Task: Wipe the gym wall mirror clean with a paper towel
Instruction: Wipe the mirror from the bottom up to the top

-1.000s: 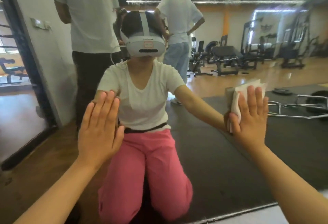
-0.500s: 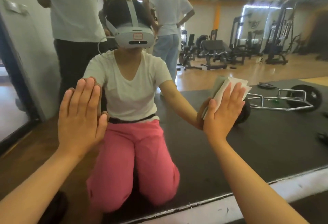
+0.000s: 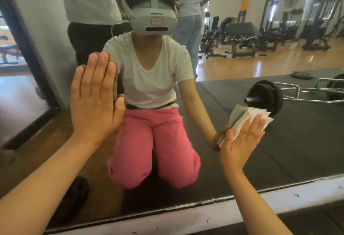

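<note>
A folded white paper towel (image 3: 249, 121) lies against the wall mirror (image 3: 279, 141), low on the right, pressed by the flat, straight-fingered right hand (image 3: 240, 145). The left hand (image 3: 95, 104) rests flat on the mirror, empty. The label (image 3: 157, 21) on the reflected headset (image 3: 141, 21) is unreadable.

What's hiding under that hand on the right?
A folded paper towel, pressed flat against the mirror by the right hand. Its top edge pokes out; the part under the palm is covered.
</note>
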